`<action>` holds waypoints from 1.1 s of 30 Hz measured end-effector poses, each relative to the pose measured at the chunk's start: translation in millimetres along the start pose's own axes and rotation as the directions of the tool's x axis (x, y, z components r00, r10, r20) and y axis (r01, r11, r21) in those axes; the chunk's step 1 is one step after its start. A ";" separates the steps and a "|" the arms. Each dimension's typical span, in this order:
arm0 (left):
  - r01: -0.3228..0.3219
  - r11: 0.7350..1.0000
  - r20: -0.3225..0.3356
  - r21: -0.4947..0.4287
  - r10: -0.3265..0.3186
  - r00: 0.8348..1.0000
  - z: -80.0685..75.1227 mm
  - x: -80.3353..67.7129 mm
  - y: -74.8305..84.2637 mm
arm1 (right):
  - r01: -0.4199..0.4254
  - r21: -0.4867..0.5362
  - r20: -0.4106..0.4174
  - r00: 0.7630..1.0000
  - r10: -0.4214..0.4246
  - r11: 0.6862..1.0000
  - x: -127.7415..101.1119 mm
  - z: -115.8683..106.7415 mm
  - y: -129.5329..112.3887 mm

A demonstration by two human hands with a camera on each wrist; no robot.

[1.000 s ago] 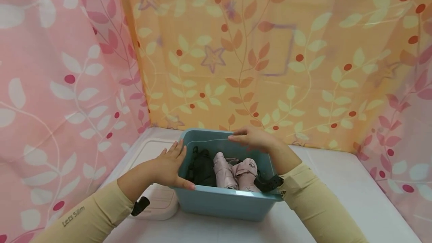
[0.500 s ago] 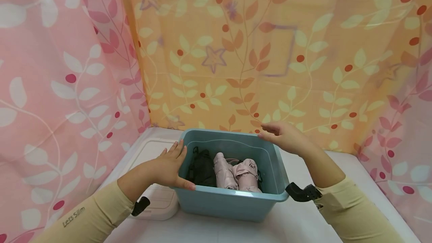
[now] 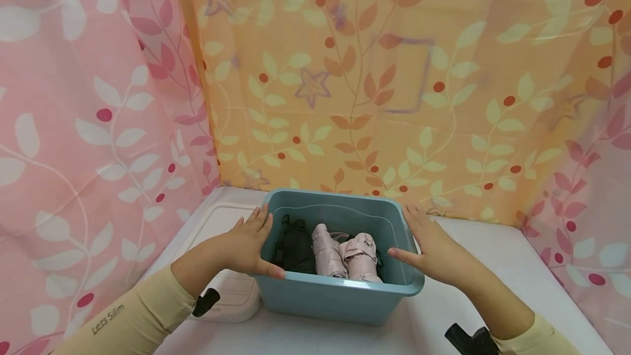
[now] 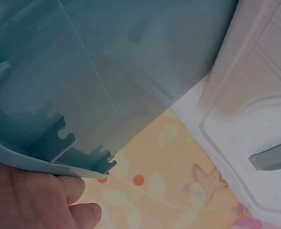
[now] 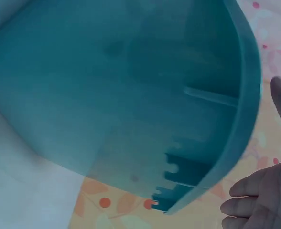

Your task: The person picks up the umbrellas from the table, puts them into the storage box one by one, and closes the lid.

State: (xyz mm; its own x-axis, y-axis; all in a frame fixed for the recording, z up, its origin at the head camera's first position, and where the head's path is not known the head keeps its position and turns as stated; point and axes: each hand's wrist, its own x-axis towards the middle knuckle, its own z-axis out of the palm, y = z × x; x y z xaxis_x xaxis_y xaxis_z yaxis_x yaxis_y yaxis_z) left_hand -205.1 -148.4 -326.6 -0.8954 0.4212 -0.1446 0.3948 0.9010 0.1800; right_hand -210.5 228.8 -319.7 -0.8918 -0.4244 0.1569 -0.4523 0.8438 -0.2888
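Both my hands lie flat, fingers straight: left hand (image 3: pixel 248 244) and right hand (image 3: pixel 434 245) press the side rims of the blue bin (image 3: pixel 340 295) on the white table (image 3: pixel 493 267). Rigid, smooth plastic, probably light with folded umbrellas (image 3: pixel 345 256) inside; I'd grip under the rim lips.

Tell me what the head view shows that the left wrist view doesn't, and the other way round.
Only the head view shows inside the blue bin: a black folded umbrella and two pink folded umbrellas, plus the right hand on the bin's right rim. Only the left wrist view shows the notched ribs under the rim and a grey latch on the white lid. Both show the bin, the lid beside it and the left hand at the left rim.
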 end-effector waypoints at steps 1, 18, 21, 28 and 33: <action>0.002 1.000 0.001 0.001 -0.002 1.000 0.5 0.1 0.0 | 0.006 -0.009 -0.002 1.000 -0.006 1.000 -3.4 3.7 0.7; 0.003 0.999 -0.013 0.051 -0.003 1.000 4.1 3.2 -1.8 | 0.003 -0.047 0.046 0.999 -0.001 0.999 -26.2 24.6 1.7; -0.003 0.998 -0.025 0.061 0.004 1.000 5.0 3.7 -3.0 | 0.006 -0.069 0.059 0.998 -0.002 0.998 -25.2 22.1 0.8; -0.031 0.998 -0.080 0.046 0.035 0.996 4.6 -1.4 -13.9 | 0.004 -0.075 0.075 0.997 0.002 0.997 -23.2 21.6 0.2; -0.026 0.999 -0.179 -0.048 0.017 0.984 -5.3 -16.8 -30.4 | 0.004 -0.057 0.086 0.996 0.001 0.998 -24.1 23.0 0.8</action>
State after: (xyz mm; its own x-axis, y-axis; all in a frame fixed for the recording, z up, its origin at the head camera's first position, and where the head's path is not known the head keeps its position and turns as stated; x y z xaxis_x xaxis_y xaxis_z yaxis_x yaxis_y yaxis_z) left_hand -203.2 -183.4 -324.4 -0.9111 0.4106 0.0353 0.4072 0.8839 0.2299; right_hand -189.5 232.1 -345.4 -0.8899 -0.4500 0.0745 -0.4542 0.8596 -0.2343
